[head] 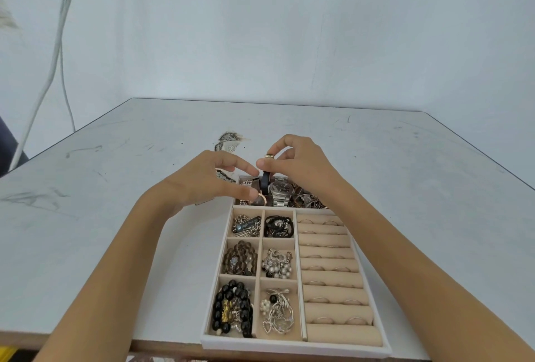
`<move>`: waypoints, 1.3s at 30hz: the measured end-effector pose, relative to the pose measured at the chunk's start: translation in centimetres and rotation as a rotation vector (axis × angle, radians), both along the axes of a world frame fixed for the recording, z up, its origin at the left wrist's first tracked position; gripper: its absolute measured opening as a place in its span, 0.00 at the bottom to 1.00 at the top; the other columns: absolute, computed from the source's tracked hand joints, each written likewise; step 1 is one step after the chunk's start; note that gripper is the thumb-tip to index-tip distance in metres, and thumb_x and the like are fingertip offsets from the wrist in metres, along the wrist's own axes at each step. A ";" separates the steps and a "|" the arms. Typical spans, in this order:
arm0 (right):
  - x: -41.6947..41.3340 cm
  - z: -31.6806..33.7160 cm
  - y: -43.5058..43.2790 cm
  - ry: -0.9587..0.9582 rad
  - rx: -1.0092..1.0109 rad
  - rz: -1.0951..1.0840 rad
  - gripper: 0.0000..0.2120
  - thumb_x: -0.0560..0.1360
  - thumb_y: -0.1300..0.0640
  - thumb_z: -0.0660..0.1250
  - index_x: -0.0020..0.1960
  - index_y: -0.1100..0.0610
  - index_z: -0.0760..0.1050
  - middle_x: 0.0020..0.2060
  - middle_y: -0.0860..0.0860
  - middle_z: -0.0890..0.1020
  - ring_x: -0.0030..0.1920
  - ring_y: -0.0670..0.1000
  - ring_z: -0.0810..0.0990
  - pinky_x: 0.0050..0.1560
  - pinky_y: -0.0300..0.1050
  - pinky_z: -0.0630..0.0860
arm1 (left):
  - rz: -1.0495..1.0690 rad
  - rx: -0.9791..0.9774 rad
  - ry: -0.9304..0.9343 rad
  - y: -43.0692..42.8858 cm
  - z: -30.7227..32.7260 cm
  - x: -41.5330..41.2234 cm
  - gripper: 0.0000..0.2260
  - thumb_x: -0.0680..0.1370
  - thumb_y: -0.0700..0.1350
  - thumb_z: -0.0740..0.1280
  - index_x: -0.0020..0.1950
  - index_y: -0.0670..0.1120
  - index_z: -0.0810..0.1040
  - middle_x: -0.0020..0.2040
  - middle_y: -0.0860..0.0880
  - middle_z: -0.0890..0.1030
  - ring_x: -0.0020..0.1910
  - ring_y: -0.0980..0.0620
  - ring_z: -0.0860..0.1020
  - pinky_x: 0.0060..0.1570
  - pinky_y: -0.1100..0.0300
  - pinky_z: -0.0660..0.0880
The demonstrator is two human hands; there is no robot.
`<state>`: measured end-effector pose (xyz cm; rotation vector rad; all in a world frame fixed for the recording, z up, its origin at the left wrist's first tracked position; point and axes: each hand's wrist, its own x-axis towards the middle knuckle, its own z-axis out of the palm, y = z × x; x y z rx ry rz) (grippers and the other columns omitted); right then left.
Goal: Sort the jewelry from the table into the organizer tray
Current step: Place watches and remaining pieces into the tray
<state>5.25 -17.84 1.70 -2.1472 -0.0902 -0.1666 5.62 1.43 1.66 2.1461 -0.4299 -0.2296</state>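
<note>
Over the far compartment of the tray, the right hand pinches the buckle end of a dark-strapped watch, which hangs below that grip among other watches. The left hand has thumb and forefinger at its lower end; whether they hold it is unclear. Placing seems underway; next, lay it flat and release.

Scuffed grey table, pale wall, white cables

Bare workroom, likely: scuffed grey table, blank pale wall (white cables hanging left).
</note>
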 end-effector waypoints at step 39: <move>-0.4 0.9 -0.8 0.039 -0.156 0.151 0.08 0.73 0.52 0.71 0.46 0.56 0.82 0.41 0.50 0.82 0.33 0.40 0.73 0.33 0.33 0.66 | 0.193 0.499 -0.196 2.0 -3.2 3.4 0.19 0.79 0.56 0.62 0.69 0.54 0.69 0.71 0.49 0.67 0.70 0.48 0.64 0.70 0.47 0.59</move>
